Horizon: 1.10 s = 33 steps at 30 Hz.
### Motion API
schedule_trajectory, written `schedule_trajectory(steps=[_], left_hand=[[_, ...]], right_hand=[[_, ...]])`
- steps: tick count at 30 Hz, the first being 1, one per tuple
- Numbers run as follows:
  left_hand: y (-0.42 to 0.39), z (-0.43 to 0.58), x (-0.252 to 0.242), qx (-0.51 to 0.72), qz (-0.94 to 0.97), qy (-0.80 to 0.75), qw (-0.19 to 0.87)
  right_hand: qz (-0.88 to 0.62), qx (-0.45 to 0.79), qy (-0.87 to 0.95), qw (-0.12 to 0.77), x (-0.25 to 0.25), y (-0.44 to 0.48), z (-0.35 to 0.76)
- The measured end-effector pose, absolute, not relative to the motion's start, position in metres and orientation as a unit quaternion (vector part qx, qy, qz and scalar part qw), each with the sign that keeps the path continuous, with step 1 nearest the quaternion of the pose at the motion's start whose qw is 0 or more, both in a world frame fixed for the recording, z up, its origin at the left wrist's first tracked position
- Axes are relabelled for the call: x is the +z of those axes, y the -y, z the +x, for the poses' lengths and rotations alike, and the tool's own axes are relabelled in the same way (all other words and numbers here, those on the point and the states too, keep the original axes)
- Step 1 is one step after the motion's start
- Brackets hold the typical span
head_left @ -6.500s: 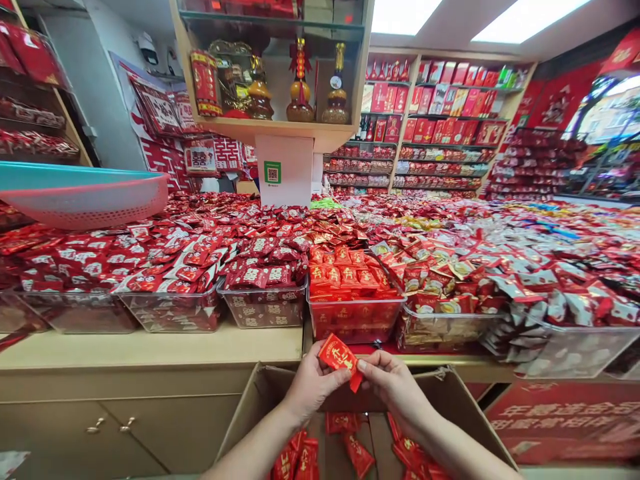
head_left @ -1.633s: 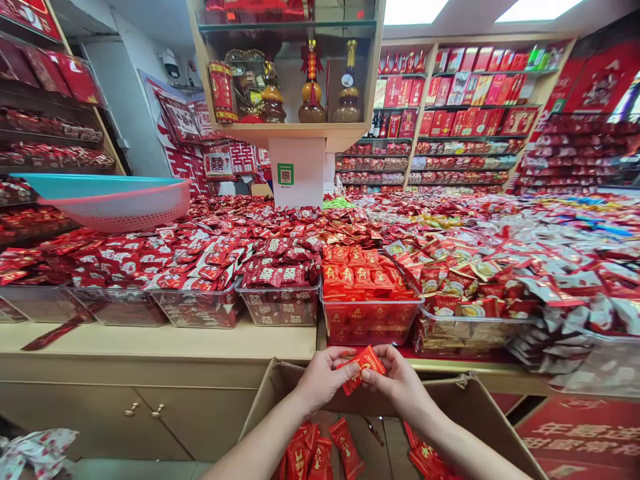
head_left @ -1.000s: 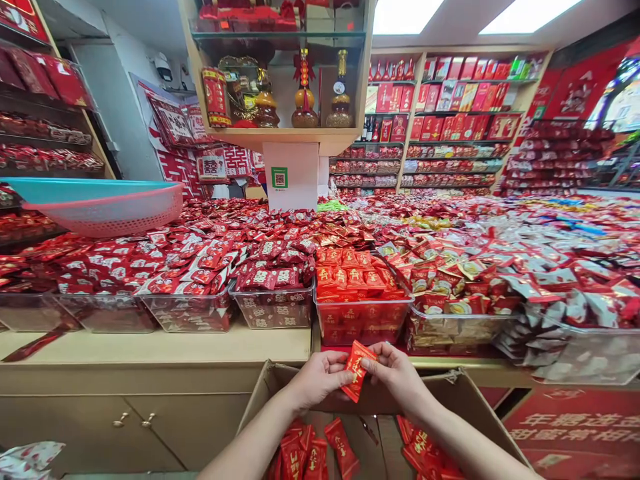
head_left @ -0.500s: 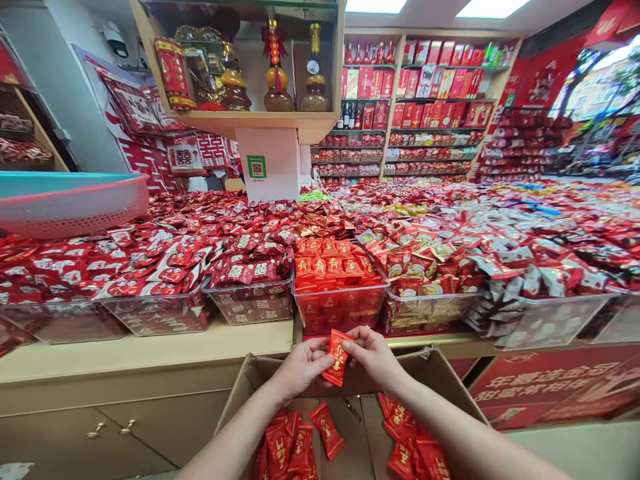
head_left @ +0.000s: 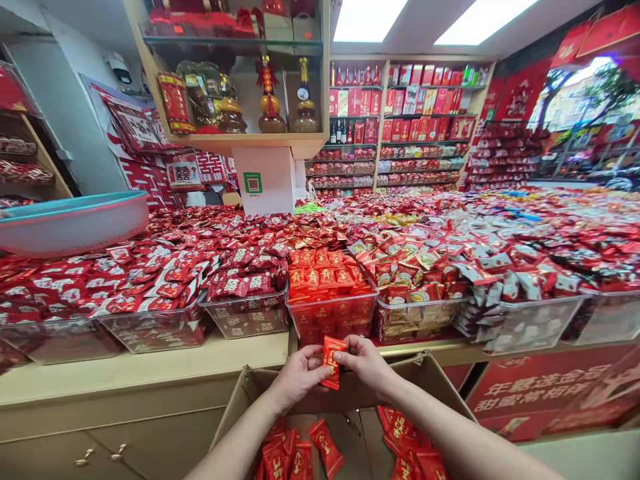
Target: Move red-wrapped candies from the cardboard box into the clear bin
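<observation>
Between my two hands is a small red candy packet [head_left: 332, 363] with gold lettering, held upright. My left hand [head_left: 299, 379] pinches its left edge with thumb and fingers. On the right edge, my right hand [head_left: 367, 363] grips it near the top, thumb across the front. Both hands are over an open cardboard box [head_left: 400, 368]. Inside the box lie similar red packets [head_left: 327, 448], some in a pile at the left and others at the right. Just beyond my hands stands a clear bin [head_left: 333, 313] filled with the same kind of red packet in rows.
Clear bins of wrapped sweets [head_left: 245, 310] line the counter on both sides. A large plastic basket [head_left: 75, 223] rests on the sweets at left. A display cabinet [head_left: 235, 141] overhangs the counter. Shelves of red boxes [head_left: 425, 100] stand behind.
The camera view has tilted up slightly, so the counter and bins sit lower in the picture. Both hands still hold the packet, which has turned a little more upright.
</observation>
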<state>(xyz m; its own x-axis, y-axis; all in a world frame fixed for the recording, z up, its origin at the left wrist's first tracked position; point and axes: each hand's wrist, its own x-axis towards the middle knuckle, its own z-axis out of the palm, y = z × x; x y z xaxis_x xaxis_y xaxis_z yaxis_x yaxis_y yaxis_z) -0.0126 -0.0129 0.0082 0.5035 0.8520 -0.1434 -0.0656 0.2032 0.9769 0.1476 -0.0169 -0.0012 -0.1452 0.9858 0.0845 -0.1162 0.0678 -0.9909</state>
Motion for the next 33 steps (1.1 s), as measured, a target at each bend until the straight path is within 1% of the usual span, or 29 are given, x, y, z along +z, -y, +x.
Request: schedule_trajectory(steps=[5,8,10,13,16,19,21,23,25,28,30,31,33], left_hand=[[0.015,-0.007,0.009,0.361,0.527,-0.376,0.671],[0.017,-0.005,0.013,0.372,0.518,-0.384,0.668],[0.017,-0.005,0.015,0.380,0.514,-0.395,0.660],[0.018,-0.003,0.016,0.401,0.500,-0.407,0.651],[0.018,-0.001,0.012,0.438,0.474,-0.403,0.649],[0.016,-0.003,0.008,0.442,0.461,-0.393,0.662],[0.016,-0.007,0.008,0.451,0.464,-0.380,0.661],[0.018,-0.012,0.010,0.458,0.458,-0.361,0.671],[0.020,-0.015,0.012,0.440,0.439,-0.349,0.702],[0.021,-0.018,0.013,0.422,0.423,-0.360,0.717],[0.020,-0.018,0.010,0.420,0.429,-0.375,0.707],[0.019,-0.017,0.008,0.415,0.436,-0.381,0.702],[0.016,-0.016,0.004,0.405,0.452,-0.384,0.696]], right_hand=[[-0.406,0.536,0.556,0.488,0.000,0.018,0.150],[-0.419,0.515,0.560,0.496,0.001,0.018,0.148],[-0.453,0.459,0.572,0.506,0.002,0.020,0.146],[-0.488,0.329,0.635,0.501,0.007,0.028,0.143],[-0.467,0.196,0.736,0.449,0.014,0.040,0.140],[-0.440,0.078,0.817,0.364,0.018,0.045,0.136],[-0.424,0.012,0.852,0.306,0.017,0.042,0.133],[-0.405,-0.027,0.872,0.273,0.016,0.039,0.130],[-0.394,-0.037,0.875,0.280,0.018,0.038,0.132],[-0.386,-0.032,0.856,0.343,0.039,0.037,0.141],[-0.391,-0.056,0.835,0.382,0.067,0.029,0.151],[-0.402,-0.078,0.826,0.388,0.084,0.020,0.155],[-0.452,-0.133,0.806,0.359,0.120,-0.005,0.162]])
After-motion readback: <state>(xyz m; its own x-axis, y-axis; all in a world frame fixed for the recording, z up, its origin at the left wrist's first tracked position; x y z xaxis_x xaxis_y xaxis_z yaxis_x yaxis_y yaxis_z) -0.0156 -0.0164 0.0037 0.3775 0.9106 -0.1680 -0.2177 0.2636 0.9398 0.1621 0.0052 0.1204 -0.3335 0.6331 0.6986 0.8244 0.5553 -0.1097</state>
